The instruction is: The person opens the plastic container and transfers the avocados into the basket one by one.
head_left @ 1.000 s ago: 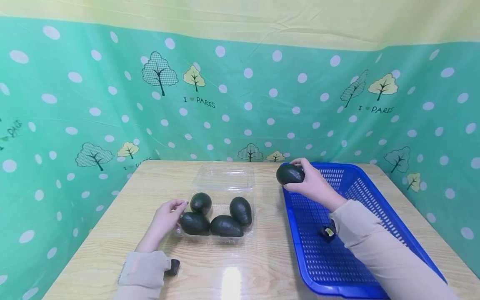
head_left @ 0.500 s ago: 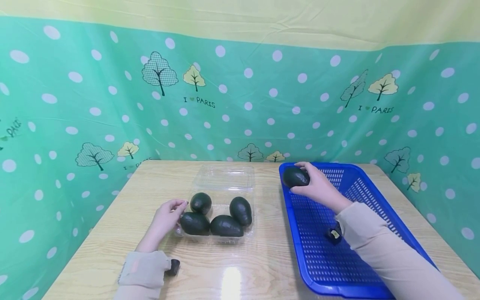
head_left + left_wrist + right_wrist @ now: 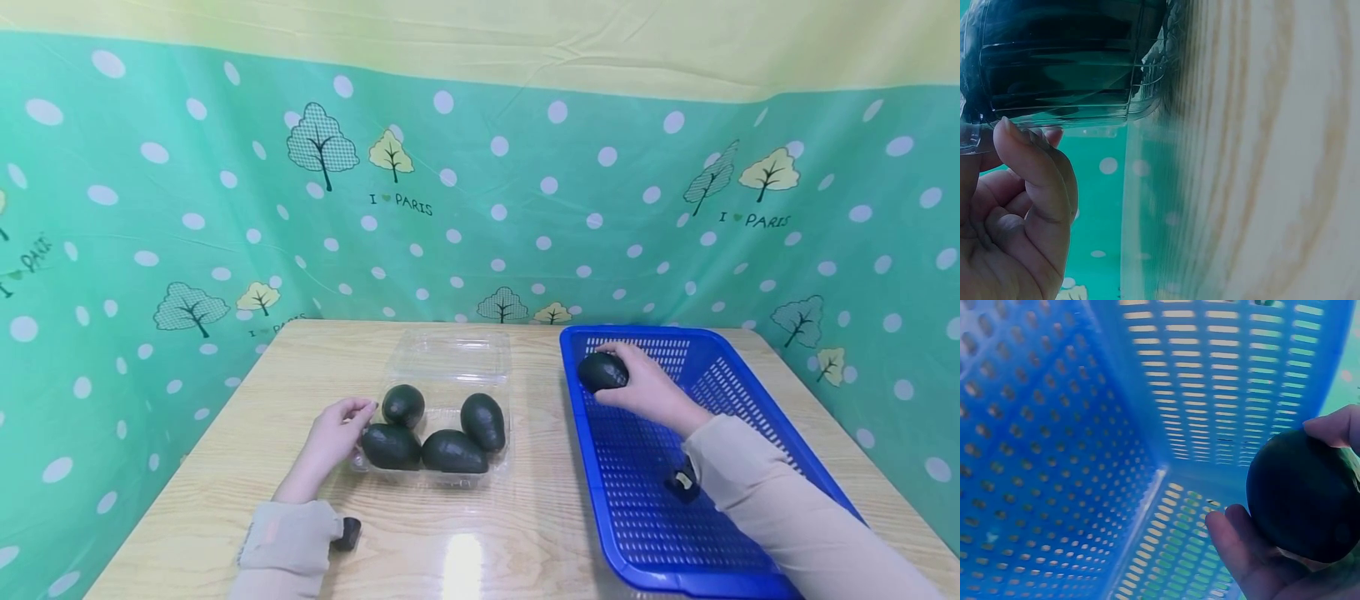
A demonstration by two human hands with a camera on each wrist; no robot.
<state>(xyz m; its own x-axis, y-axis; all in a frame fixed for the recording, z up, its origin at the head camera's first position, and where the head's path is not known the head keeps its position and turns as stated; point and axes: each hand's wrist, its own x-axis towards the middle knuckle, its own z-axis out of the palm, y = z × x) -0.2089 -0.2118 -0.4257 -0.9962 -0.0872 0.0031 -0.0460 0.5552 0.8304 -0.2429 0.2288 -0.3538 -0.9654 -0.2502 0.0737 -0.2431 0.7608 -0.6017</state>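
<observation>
My right hand (image 3: pixel 651 390) grips a dark green avocado (image 3: pixel 602 372) inside the far left part of the blue plastic basket (image 3: pixel 591 475). In the right wrist view, thumb and fingers lie on opposite sides of the avocado (image 3: pixel 1300 497), above the perforated basket floor. On the left, a clear plastic clamshell box (image 3: pixel 442 415) stands with its lid (image 3: pixel 450 357) folded back. Several avocados (image 3: pixel 453 452) lie in it. My left hand (image 3: pixel 336 429) pinches the box's left edge; in the left wrist view, the thumb presses against the rim (image 3: pixel 1094 120).
A wooden table (image 3: pixel 540 500) carries both containers, with a strip of bare wood between them. Behind it hangs a green dotted curtain (image 3: pixel 525 200). Small black wrist devices (image 3: pixel 347 533) sit at both cuffs.
My right hand has carried the avocado rightward and nearer, from over the basket's far left rim to inside it. The left hand and the box have stayed in place.
</observation>
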